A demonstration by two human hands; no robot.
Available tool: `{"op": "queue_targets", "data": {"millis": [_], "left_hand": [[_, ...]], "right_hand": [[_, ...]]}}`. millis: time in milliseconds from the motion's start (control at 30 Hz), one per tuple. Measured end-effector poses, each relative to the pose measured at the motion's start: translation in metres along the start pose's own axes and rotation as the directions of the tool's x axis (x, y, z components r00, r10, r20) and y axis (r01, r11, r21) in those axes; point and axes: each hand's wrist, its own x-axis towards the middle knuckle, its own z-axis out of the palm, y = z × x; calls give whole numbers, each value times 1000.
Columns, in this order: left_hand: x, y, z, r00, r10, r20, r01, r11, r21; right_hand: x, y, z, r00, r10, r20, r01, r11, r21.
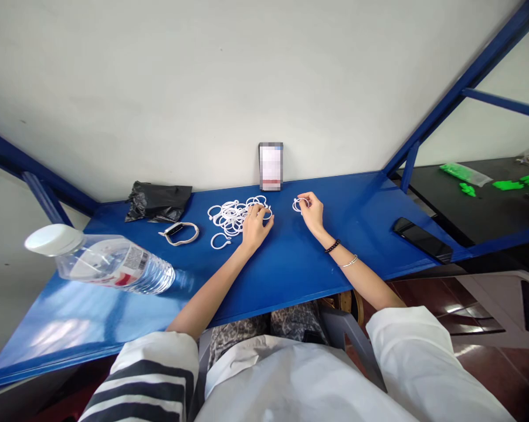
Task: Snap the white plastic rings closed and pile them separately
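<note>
A loose pile of white plastic rings, each with a small knob or clasp, lies on the blue table. At the pile's right edge, my left hand has its fingers curled, with thumb and fingertips on one white ring. To the right, my right hand pinches white rings just above the tabletop; the fingers partly hide them, and how many there are I cannot tell. One ring lies apart at the front of the pile.
A phone leans on the wall behind the pile. To the left are a black plastic bag, a wristwatch and a water bottle. Another phone lies right, near a black table with green pieces and a person's hand.
</note>
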Motion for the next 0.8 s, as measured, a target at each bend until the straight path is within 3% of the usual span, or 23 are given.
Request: {"op": "queue_targets", "data": {"millis": [167,333,467,533,567,600,633,667,733,767,800], "left_hand": [[-2,-4,5,998,24,55,-29,995,92],[-3,-7,8,992,36,124,-53,988,143],[-1,-6,8,985,41,165,-72,980,183],[-1,-7,8,982,39,182,-74,979,190],[0,-7,9,982,42,184,-77,978,192],[0,-8,9,982,48,182,-83,978,191],[0,-8,10,982,58,179,-91,978,187],[0,-8,10,982,69,175,-101,978,181],[0,-8,12,981,91,169,-119,979,164],[0,-8,12,981,98,166,-124,980,154],[0,-8,13,981,103,162,-127,982,143]], "right_hand": [[9,6,-9,996,-93,-11,86,953,-290],[5,-9,-12,976,-213,-55,180,918,-352],[-16,-51,-18,935,-333,126,346,932,-104],[-40,-82,-22,863,-374,341,334,927,172],[-56,-98,-24,776,-403,486,278,909,310],[-75,-113,-26,609,-452,652,209,884,418],[-96,-126,-27,378,-519,767,128,849,512],[-118,-136,-27,125,-594,794,23,802,597],[-163,-145,-27,-278,-698,660,-206,715,669],[-185,-144,-28,-367,-687,627,-251,723,644],[-205,-141,-29,-360,-666,653,-244,743,623]]}}
